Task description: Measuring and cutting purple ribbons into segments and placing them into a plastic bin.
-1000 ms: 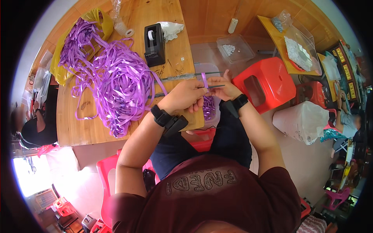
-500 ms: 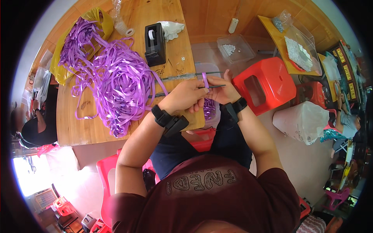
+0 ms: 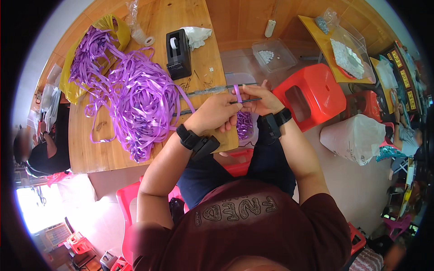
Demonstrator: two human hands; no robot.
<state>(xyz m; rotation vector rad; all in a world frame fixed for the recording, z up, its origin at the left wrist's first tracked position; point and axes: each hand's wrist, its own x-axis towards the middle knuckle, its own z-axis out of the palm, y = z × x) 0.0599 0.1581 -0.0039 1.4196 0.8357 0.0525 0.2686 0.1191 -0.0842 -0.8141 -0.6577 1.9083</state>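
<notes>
Two thin dark rods stick out past the table's right edge, one above the other. A strip of purple ribbon passes round them near their free ends. My left hand is closed at the lower rod, its thumb and finger pinching the ribbon there. My right hand is on the other side of the rods, with bent fingertips pressed to the ribbon between them. A large tangled heap of purple ribbon covers the tabletop to the left. Below the hands, cut or folded purple pieces lie in a clear bin.
On the wooden table stand a black tape dispenser and a yellow bag of ribbon. A red stool stands close at right, near a white sack. A clear box with white pieces lies beyond.
My right hand's fingers have curled in toward the ribbon and now touch it between the rods. My left hand keeps its pinch. The whole view has shifted slightly.
</notes>
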